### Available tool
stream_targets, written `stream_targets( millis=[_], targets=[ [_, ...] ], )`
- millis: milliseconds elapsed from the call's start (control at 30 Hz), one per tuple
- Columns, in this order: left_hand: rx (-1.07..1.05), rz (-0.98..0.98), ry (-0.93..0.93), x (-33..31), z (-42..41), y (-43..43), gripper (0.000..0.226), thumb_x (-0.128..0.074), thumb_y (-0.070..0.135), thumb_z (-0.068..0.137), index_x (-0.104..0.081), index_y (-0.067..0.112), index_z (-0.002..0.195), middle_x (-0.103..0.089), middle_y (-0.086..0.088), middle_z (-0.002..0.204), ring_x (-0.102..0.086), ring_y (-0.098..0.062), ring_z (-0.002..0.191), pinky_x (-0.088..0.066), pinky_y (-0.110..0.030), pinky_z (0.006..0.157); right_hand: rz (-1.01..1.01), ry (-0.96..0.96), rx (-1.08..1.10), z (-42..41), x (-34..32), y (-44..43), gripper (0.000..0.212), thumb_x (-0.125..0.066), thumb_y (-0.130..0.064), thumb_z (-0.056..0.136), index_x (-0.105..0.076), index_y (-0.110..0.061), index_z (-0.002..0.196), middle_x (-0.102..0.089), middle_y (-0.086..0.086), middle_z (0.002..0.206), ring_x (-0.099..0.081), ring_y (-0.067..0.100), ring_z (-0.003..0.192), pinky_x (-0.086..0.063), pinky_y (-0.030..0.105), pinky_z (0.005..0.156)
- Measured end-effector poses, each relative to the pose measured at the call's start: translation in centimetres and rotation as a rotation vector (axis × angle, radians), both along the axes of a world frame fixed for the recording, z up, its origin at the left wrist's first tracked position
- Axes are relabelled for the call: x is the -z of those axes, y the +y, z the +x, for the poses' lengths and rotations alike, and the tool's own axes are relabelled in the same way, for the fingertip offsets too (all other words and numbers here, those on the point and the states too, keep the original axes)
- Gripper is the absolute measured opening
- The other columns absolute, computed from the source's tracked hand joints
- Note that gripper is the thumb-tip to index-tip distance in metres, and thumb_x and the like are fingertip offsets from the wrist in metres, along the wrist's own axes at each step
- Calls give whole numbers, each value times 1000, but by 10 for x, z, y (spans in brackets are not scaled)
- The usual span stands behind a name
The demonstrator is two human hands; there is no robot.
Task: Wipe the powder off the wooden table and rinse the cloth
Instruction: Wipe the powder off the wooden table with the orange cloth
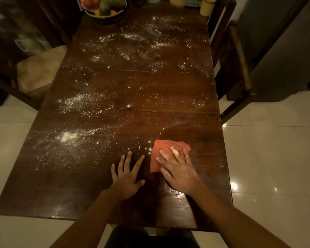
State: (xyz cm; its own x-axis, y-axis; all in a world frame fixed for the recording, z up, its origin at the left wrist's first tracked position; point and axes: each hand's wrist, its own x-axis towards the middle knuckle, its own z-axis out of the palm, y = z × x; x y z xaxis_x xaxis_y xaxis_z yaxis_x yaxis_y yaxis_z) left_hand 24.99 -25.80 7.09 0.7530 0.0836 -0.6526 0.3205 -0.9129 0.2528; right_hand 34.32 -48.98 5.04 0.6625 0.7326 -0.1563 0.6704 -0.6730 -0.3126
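Pressing flat on the orange cloth (166, 153), the right hand (177, 170) lies palm down with its fingers spread over the fabric, not curled around it, near the right front corner of the wooden table (195, 93); its fingers look dusted white. The left hand (126, 173) rests open and empty on the bare wood just beside the cloth, fingers splayed, seemingly bracing. The cloth looks thin, soft and limp, folded or bunched into a rough square, so it should give under the palm and slide easily; the dark sheen on the wood beside it suggests it is damp, which would help it grab the powder (68, 136) rather than push it about. It is best driven with a flat palm over its middle, and when it goes for rinsing, gathered from the edges inward so the collected powder stays inside. The powder itself is fine, light and loose, lying in scattered drifts across nearly the whole tabletop, thickest in a clump at the left front. Counted: one cloth, one table, two hands, one fruit basket (106, 10) at the far end, one yellow jar (207, 6) near the far right corner, and at least two chairs, one with a cushion (41, 67) on the left.
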Motion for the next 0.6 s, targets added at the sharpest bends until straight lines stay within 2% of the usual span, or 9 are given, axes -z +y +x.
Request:
stream_targets(
  millis=[67, 133, 200, 233, 300, 367, 500, 567, 600],
  targets=[
    [4, 7, 5, 0, 0, 1, 90, -47, 61, 93, 31, 63, 136, 52, 9, 144, 43, -17, 135, 18, -62, 113, 88, 12, 14, 10, -2, -13, 40, -35, -46, 104, -53, -45, 139, -44, -16, 154, -30, 18, 149, -11, 49, 120],
    [9, 14, 7, 0, 1, 1, 91, -47, 59, 94, 34, 62, 134, 53, 8, 143, 43, -18, 135, 19, -62, 112, 134, -1, 146, 23, -8, -19, 37, -39, -46, 99, -66, -44, 124, -59, -14, 137, -49, 18, 132, -28, 46, 106],
    [16, 16, 6, 0, 1, 0, 91, -48, 58, 95, 34, 61, 135, 54, 7, 142, 44, -19, 135, 19, -62, 112, 186, -35, 281, 32, -13, -20, 36, -43, -40, 97, -70, -38, 120, -65, -11, 126, -58, 17, 116, -36, 40, 92],
    [16, 17, 4, 0, 1, -1, 91, -48, 58, 95, 33, 60, 137, 54, 7, 142, 44, -19, 135, 19, -62, 112, 242, -20, 316, 35, -16, -19, 33, -49, -31, 97, -71, -33, 120, -67, -8, 123, -62, 18, 111, -40, 39, 89],
    [14, 16, 2, 1, 1, 0, 91, -48, 58, 94, 32, 59, 139, 53, 7, 143, 43, -19, 135, 19, -62, 112, 382, 27, 324, 41, -19, -14, 37, -57, -8, 91, -73, -25, 120, -70, -2, 118, -68, 22, 101, -49, 41, 88],
    [15, 18, 0, 1, 1, 0, 91, -48, 59, 94, 32, 60, 138, 54, 7, 142, 43, -19, 135, 19, -62, 112, 469, 91, 354, 47, -24, -6, 44, -49, -4, 87, -75, -23, 116, -74, 0, 114, -71, 21, 98, -54, 42, 91],
    [16, 16, -11, 1, 0, 0, 91, -49, 58, 94, 31, 60, 138, 53, 8, 141, 43, -17, 134, 18, -62, 112, 432, 293, 448, 54, -29, 17, 62, -52, 6, 72, -74, -40, 109, -71, -16, 119, -65, 15, 110, -50, 41, 102],
    [15, 5, -21, 1, -1, 1, 90, -49, 59, 94, 29, 61, 139, 52, 9, 144, 42, -17, 136, 18, -62, 113, 310, 315, 362, 51, -34, 25, 72, -57, 2, 70, -65, -47, 122, -57, -20, 139, -50, 12, 131, -35, 45, 114],
    [15, -3, -29, 1, -1, 2, 89, -48, 60, 94, 28, 61, 140, 51, 9, 145, 41, -17, 137, 17, -61, 114, 229, 314, 301, 49, -37, 27, 76, -60, -3, 73, -56, -50, 132, -43, -19, 152, -35, 10, 141, -22, 45, 119]
  ],
)
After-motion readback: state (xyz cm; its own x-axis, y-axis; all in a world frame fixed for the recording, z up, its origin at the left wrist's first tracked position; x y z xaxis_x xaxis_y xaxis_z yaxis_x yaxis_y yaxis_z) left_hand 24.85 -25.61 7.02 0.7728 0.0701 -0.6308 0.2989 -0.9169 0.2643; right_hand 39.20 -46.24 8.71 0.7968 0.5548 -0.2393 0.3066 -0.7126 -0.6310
